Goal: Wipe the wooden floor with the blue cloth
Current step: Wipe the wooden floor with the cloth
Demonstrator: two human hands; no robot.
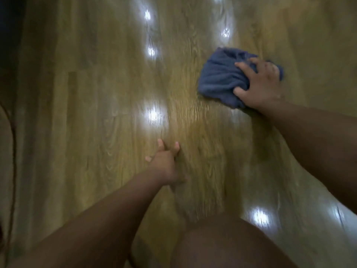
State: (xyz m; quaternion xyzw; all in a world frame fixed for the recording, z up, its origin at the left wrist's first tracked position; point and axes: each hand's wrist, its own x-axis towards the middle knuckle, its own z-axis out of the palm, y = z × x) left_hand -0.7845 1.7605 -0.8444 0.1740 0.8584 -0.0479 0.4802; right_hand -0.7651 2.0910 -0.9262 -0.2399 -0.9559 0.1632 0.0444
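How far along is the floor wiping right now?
Under way. Done: unclear; the wooden floor shows glare but no visible wiped edge. In hand: the right hand grips the bunched blue cloth against the floor, while the left hand rests flat beside it. Left: probably the darker area further left.

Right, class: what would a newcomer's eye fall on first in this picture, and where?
The blue cloth, bunched at upper right on the floor, with the right grip holding it down. Next, the white glints of light running down the middle of the boards. The left grip rests on the floor at lower centre.
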